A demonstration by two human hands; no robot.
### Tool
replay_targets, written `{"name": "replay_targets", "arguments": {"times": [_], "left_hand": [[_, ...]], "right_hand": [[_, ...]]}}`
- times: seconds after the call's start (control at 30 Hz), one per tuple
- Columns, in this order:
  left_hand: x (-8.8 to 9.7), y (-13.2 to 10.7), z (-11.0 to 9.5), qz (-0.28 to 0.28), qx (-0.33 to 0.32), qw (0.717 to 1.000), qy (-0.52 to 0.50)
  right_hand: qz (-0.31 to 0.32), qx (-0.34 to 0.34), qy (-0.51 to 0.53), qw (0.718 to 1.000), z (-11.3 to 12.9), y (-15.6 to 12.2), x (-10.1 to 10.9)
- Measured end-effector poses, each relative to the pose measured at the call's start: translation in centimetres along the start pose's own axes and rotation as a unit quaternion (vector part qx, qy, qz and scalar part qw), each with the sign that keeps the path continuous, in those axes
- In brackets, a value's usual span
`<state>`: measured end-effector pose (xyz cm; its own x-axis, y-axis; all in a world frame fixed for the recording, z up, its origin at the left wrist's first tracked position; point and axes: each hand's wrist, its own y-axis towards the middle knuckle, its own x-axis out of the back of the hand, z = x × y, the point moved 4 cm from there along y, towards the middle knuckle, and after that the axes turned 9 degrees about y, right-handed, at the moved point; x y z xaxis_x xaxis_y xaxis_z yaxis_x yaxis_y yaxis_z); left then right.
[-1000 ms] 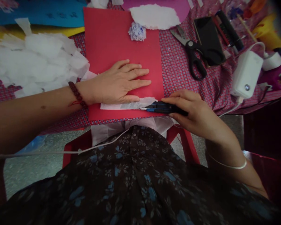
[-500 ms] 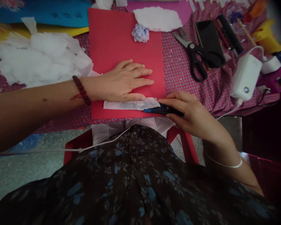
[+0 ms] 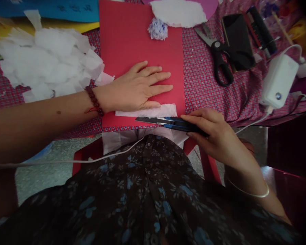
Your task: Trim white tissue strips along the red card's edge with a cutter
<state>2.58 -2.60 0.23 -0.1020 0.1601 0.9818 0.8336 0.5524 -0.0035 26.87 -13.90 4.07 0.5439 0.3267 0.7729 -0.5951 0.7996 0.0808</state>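
Observation:
My left hand (image 3: 137,88) lies flat with fingers stretched out on a red sheet of paper (image 3: 132,41), pinning a white strip of tissue (image 3: 153,111) along its near edge. A dark bead bracelet is on that wrist. My right hand (image 3: 209,131) is closed round a blue and black utility knife (image 3: 168,121). The knife lies level, its long blade pointing left just below the white strip, over the red sheet's near edge.
A heap of torn white tissue (image 3: 46,58) lies at the left. A crumpled white-blue paper ball (image 3: 157,29), black scissors (image 3: 218,56), a dark phone (image 3: 238,41), pens and a white power adapter (image 3: 277,81) sit on the checked cloth (image 3: 201,88). A white cable crosses my lap.
The knife has slid out from the white strip's right end and now lies below it with far more blade showing, pointing left. My left hand has stayed flat.

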Motion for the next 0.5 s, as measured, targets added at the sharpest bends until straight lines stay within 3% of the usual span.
{"name": "replay_targets", "arguments": {"times": [0.3, 0.5], "left_hand": [[0.0, 0.1, 0.1, -0.013, -0.011, 1.000, 0.005], [-0.3, 0.2, 0.3, -0.017, -0.011, 1.000, 0.022]], "right_hand": [[-0.016, -0.018, 0.005, 1.000, -0.8, 0.1, 1.2], [0.003, -0.010, 0.006, 1.000, -0.8, 1.1, 0.8]]}}
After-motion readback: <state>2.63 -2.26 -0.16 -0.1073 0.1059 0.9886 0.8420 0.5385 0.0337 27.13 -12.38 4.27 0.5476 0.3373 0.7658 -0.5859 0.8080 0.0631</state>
